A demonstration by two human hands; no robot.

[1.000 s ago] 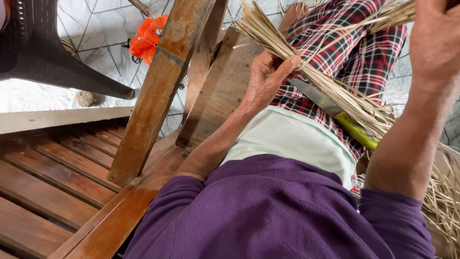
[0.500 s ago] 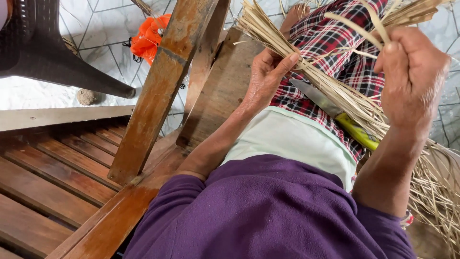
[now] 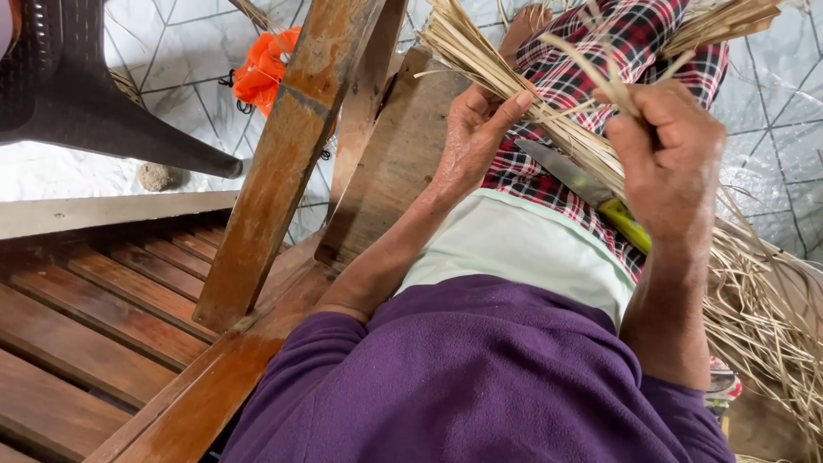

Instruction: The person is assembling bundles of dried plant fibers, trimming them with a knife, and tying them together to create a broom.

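I see my left hand [image 3: 476, 137] closed around a bundle of pale dry straw strips [image 3: 480, 60], thumb pressed over the strips, the bundle slanting across the lap. My right hand [image 3: 673, 163] is closed, pinching a few loose strips [image 3: 600, 64] that stick up above the fingers. A knife [image 3: 591, 193] with a yellow handle lies on the checked cloth [image 3: 600, 77] under the bundle, between both hands. More straw [image 3: 763, 309] spills at the right. A wooden frame [image 3: 291, 154] stands left, an orange bag [image 3: 266, 69] on the tiled floor beyond.
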